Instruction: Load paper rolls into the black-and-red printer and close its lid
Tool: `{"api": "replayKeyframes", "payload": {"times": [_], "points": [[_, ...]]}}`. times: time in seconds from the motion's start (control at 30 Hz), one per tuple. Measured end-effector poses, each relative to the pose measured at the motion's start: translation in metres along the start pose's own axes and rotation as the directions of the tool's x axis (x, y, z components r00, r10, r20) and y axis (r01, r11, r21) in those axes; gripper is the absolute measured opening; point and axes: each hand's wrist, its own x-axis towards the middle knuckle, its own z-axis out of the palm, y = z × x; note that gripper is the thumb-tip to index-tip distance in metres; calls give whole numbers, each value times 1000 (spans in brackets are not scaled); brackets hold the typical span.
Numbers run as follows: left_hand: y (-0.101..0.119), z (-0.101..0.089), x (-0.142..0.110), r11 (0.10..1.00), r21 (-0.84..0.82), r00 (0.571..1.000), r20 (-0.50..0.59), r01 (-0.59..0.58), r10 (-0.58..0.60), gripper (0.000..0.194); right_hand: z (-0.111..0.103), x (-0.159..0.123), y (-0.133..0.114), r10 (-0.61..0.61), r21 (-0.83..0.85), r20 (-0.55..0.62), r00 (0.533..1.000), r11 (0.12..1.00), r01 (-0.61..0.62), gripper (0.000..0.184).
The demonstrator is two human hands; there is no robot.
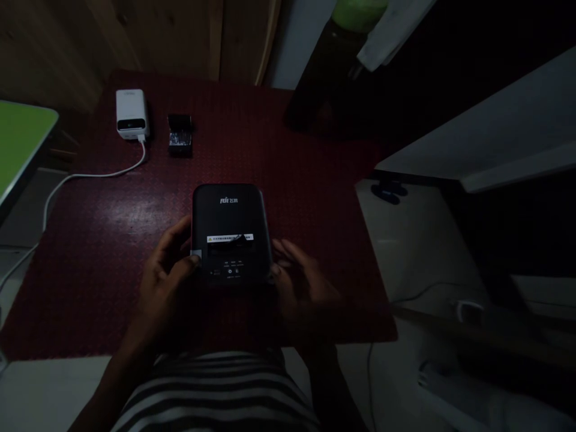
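Observation:
A black box-shaped printer [230, 219] with rounded corners lies flat on the dark red textured mat. It bears a white logo near its far edge, a white warning strip by a slot, and small buttons at the near end. My left hand [168, 264] grips its left side, thumb on a grey patch at the edge and fingers down along the side. At the near right corner, my right hand [299, 279] holds the other side between thumb and fingers. Dim light hides part of the right fingers.
A white power bank [132, 114] with a white cable [101, 174] stands at the back left. Beside it lies a small dark roll [180, 135] with a shiny strip. A tall dark bottle with a green cap [360, 13] rises at the back. A green tabletop [22, 138] juts in at left.

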Motion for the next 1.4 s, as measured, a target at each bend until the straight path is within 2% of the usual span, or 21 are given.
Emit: {"api": "replayKeyframes", "payload": {"times": [0.1, 0.23, 0.43, 0.53, 0.6, 0.67, 0.73, 0.8, 0.83, 0.9, 0.97, 1.0, 1.1, 1.27, 1.4], "points": [[2, 3, -2, 998, -46, 999, -10, 48, -49, 63, 2, -3, 1, 131, 66, 25, 991, 989, -133, 34], [6, 5, -3, 996, -50, 997, -34, 69, -71, 61, 4, -3, 2, 196, 111, 31, 980, 974, -198, 38], [7, 8, -2, 999, -45, 999, -16, 31, -31, 60, 7, -5, 5, 106, 103, 21, 994, 989, -107, 44], [5, 8, -1, 1000, 0, 1000, -20, -8, 8, 61, 3, -1, 0, 65, 65, 14, 998, 996, -66, 40], [1, 6, -1, 998, 26, 999, -17, -51, 52, 60, -2, 9, -6, -17, -11, 7, 1000, 1000, 17, 30], [-4, 3, -2, 995, 28, 996, 12, -93, 93, 59, -5, 25, -13, -186, -111, 27, 982, 976, 187, 23], [-12, 0, -2, 989, 3, 988, 57, -145, 145, 59, -3, 48, -21, -382, -162, 124, 916, 903, 399, 24], [-19, -3, -2, 977, -18, 972, 91, -214, 215, 59, 7, 74, -31, -462, -177, 306, 833, 832, 526, 28], [-22, -3, -1, 969, -19, 964, 98, -246, 247, 59, 14, 86, -37, -433, -196, 428, 793, 812, 550, 29], [-27, -5, 0, 959, 0, 953, 105, -284, 282, 58, 29, 106, -52, -257, -288, 668, 699, 777, 561, 31], [-30, -6, 1, 958, 19, 952, 112, -287, 283, 59, 42, 118, -66, -65, -378, 792, 607, 727, 572, 34], [-31, -6, 1, 959, 22, 953, 116, -283, 279, 59, 47, 121, -71, -8, -407, 813, 582, 706, 579, 36], [-31, -7, 3, 961, 12, 953, 129, -278, 274, 61, 54, 123, -78, 37, -438, 821, 570, 681, 587, 40], [-33, -9, 5, 954, 26, 946, 137, -300, 294, 61, 55, 126, -74, 42, -411, 840, 541, 700, 584, 40], [-36, -10, 7, 952, 18, 944, 138, -306, 301, 61, 55, 126, -79, 54, -443, 813, 580, 704, 555, 53]]}}
